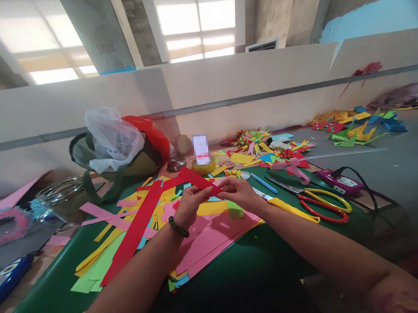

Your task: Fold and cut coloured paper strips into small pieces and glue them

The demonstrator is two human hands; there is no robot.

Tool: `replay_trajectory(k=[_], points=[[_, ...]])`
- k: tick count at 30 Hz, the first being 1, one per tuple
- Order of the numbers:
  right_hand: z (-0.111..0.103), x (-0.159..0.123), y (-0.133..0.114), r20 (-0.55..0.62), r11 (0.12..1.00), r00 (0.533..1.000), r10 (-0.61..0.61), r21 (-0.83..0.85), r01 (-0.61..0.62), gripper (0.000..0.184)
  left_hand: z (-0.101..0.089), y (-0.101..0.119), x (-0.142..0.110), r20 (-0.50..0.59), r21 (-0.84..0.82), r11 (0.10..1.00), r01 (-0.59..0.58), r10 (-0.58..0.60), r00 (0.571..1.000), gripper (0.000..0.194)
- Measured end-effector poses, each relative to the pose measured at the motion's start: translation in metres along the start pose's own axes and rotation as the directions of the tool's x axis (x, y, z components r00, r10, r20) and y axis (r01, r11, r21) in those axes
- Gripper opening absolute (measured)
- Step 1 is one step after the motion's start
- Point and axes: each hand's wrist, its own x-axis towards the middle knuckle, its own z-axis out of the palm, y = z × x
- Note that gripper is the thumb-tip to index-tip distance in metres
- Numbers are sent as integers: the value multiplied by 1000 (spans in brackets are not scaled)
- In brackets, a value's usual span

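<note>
Between my two hands is a red paper strip (196,178), one end pinched in the fingers and the rest slanting up to the left. My left hand (190,204), with a dark bead bracelet at the wrist, grips its lower part. From the right, my right hand (240,194) pinches the same end with thumb and fingertips. Below them lies a stack of pink paper sheets (207,237), with a yellow strip (214,208) and a small green piece (235,209) on top. A long red strip (137,231) lies to the left over yellow and green strips.
To the right are scissors (325,206) with red and yellow handles, a yellow-handled cutter (293,210), a blue pen (263,183), a pink glue gun (293,168) and a purple device (340,182) with a cord. Behind stand a phone (201,150) and a green bag (135,163).
</note>
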Motion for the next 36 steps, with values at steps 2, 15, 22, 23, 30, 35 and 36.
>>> replay_trajectory(k=[2, 15, 22, 23, 30, 35, 36], points=[[0, -1, 1, -17, 999, 1000, -21, -43, 21, 33, -1, 0, 0, 5, -7, 1000, 1, -1, 1000, 33], [-10, -6, -6, 50, 914, 984, -169, -366, 176, 26, -9, 4, 5, -59, -6, 999, -45, 45, 997, 33], [-66, -61, -39, -58, 184, 998, 29, -981, -62, 27, -23, 7, 11, -21, 76, 997, -33, 35, 999, 30], [-74, -70, -39, -123, 80, 991, 57, -989, -127, 28, -24, 8, 12, -11, 93, 995, -26, 27, 1000, 28], [-98, -96, -24, -293, -138, 924, 244, -954, -266, 20, -31, 11, 16, 117, 201, 979, 43, -67, 991, 28], [-106, -107, -30, -278, -87, 955, 109, -959, -269, 30, -38, 14, 17, 128, 259, 966, 23, -58, 990, 30], [-106, -112, -34, -262, -22, 964, 40, -965, -262, 33, -38, 15, 17, 136, 268, 963, 20, -58, 989, 30]])
